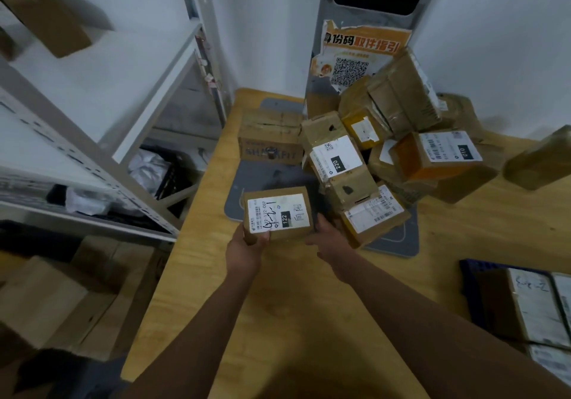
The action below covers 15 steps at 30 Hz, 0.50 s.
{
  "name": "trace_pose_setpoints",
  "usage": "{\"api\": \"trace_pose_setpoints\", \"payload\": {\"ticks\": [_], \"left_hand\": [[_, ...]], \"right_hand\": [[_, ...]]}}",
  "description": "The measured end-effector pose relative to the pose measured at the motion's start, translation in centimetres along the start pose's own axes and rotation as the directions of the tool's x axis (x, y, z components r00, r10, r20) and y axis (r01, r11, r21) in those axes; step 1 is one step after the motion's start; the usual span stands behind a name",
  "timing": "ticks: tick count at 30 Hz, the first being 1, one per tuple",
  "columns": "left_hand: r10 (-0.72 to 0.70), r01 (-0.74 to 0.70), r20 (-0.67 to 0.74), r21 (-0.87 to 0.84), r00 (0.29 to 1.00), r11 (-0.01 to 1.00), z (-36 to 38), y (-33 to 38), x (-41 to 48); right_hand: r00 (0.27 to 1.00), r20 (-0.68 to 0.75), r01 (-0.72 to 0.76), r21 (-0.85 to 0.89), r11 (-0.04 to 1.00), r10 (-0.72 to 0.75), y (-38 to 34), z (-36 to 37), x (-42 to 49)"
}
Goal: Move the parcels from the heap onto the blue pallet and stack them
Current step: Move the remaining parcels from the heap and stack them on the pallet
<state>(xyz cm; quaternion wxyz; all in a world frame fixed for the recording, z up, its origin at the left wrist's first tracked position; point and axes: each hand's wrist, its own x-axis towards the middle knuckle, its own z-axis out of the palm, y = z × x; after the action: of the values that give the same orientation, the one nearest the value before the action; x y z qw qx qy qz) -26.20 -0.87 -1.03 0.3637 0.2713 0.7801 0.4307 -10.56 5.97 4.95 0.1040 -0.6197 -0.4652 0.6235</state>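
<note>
In front of the heap [389, 151], low over the grey base plate [262, 179], a small cardboard parcel labelled 122 [278, 213] is held in both hands, label up. Left hand [245, 245] grips its near left corner, fingers curled under, thumb on the label edge. Right hand [327, 238] clamps the right side; the fingertips are lost in shadow behind the box. The parcel is clear of the heap, just left of the box labelled 220 [335, 157].

The heap is brown and orange taped boxes piled loosely against the kiosk stand [321, 6], which carries a torn orange QR poster [355, 58]. The SHARKFIT box [268, 143] sits flat behind the held parcel.

The blue pallet [466, 275] is at the lower right edge on the wooden floor [278, 306], well apart from the hands, with labelled parcels [537, 309] lying on it. A metal shelf rack [102, 114] stands at left.
</note>
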Motion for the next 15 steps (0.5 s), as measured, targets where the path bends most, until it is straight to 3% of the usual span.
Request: {"api": "trace_pose_setpoints", "payload": {"ticks": [5,9,11,15], "left_hand": [[0.077,-0.078,-0.077,-0.011,0.994,0.997,-0.9,-1.7,-2.1],[0.012,-0.039,-0.307,-0.082,0.952,0.996,-1.5,0.1,-3.7],[0.057,-0.107,-0.404,-0.102,0.913,0.989,-1.8,1.8,-4.3],[0.138,-0.246,-0.449,-0.190,0.883,0.950,-1.4,6.2,-5.5]], "right_hand": [[0.999,0.033,0.028,0.074,0.997,-0.031,0.5,0.8,-0.8],[0.999,-0.015,0.048,0.141,0.989,-0.046,0.3,0.5,-1.5],[0.997,-0.076,0.044,0.150,0.988,-0.033,-0.1,0.2,-1.7],[0.990,-0.143,0.071,0.378,0.923,-0.018,-1.1,-1.2,-2.9]]}}
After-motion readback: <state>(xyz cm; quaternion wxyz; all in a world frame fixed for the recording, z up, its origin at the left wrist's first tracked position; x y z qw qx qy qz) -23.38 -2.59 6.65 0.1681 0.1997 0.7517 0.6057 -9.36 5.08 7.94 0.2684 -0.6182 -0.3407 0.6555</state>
